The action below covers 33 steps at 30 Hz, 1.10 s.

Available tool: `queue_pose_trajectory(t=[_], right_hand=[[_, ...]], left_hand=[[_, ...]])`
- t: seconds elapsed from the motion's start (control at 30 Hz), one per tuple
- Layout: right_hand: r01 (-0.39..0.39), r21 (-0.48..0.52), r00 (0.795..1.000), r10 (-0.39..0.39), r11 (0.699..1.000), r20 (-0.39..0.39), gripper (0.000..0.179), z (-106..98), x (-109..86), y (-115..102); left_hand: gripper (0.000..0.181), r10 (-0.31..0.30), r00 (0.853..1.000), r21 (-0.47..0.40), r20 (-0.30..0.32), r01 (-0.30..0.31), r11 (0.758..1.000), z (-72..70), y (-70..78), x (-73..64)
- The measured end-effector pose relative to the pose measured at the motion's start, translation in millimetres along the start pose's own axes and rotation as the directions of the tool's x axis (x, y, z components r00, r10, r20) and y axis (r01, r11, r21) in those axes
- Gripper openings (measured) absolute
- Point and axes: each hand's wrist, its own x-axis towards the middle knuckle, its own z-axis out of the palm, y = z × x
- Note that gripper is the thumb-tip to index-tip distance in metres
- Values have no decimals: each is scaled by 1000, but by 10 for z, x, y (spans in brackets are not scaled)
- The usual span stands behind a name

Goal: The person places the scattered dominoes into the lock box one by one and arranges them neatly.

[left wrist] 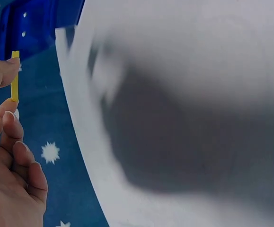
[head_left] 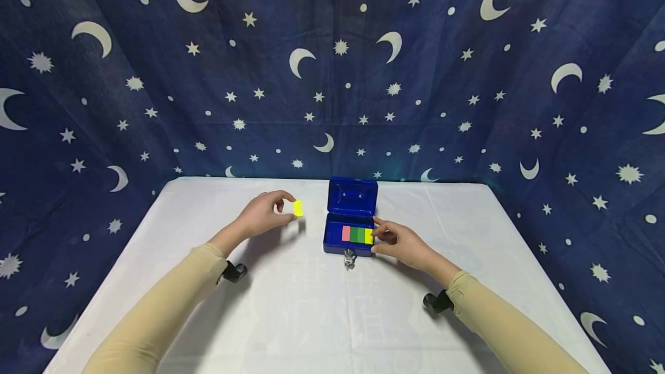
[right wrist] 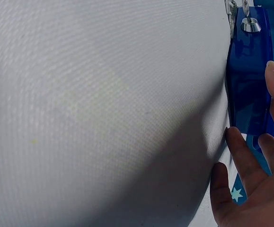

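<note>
My left hand (head_left: 265,213) pinches a small flat yellow block (head_left: 298,208) between thumb and finger, above the table left of a blue cash box. In the left wrist view the yellow block (left wrist: 15,78) shows its narrow edge, with the other fingers curled below it. The blue cash box (head_left: 331,245) has its lid (head_left: 352,195) raised. Inside stands a row of blocks: a pink block (head_left: 346,233), two green blocks (head_left: 357,235) and a yellow block (head_left: 368,236). My right hand (head_left: 402,242) is at the box's right side, its thumb and fingertips touching the rim, fingers spread.
Keys (head_left: 350,259) hang from the lock at the box's front. A white cloth covers the table (head_left: 312,316). Behind and beside it hangs a dark blue curtain (head_left: 332,74) with moons and stars.
</note>
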Motion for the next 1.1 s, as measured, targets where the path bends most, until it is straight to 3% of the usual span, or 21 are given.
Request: queue_pose_trajectory(t=[0.4,0.63,1.1], right_hand=[[7,12,1000,-7,1000,3,28,-1,-2,-4],[7,14,1000,-7,1000,5,29,0,2,-6],[-21,2,1000,21,1000,-1,29,2,-3,-13]], left_hand=[[42,58,996,9,68,-59,998,149,229,62],[42,91,993,2,75,-92,996,223,319,80],[43,97,987,24,125,-100,995,390,438,164]])
